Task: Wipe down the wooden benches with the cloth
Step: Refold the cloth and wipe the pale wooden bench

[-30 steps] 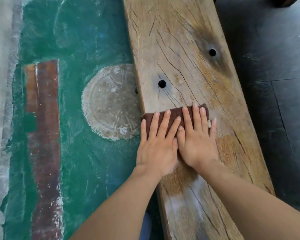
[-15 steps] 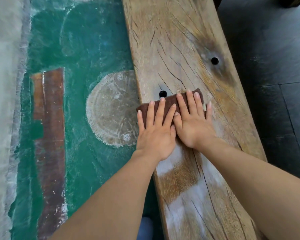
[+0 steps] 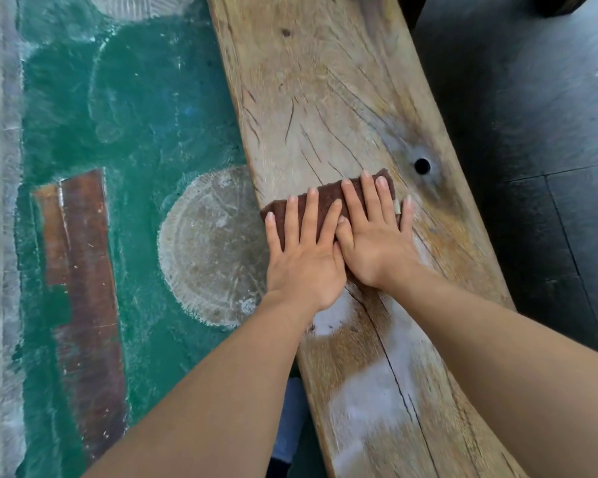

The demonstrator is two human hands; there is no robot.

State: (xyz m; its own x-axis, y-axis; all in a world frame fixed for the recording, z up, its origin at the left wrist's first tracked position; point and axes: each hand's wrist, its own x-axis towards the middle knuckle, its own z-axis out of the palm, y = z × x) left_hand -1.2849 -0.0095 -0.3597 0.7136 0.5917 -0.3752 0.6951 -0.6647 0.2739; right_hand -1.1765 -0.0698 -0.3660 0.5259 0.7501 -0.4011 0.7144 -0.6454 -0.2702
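On bench (image 3: 325, 98), both hands flat atop cloth (image 3: 325, 201).

Cracked wooden bench (image 3: 328, 98) bears brown cloth (image 3: 325, 201), seemingly folded.

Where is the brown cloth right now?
The brown cloth lies flat on the wooden bench, near its left edge, pressed under the left hand and right hand, left of the round hole.

Bare forearms, no sleeves; left hand (image 3: 302, 260) and right hand (image 3: 377, 241) ungloved
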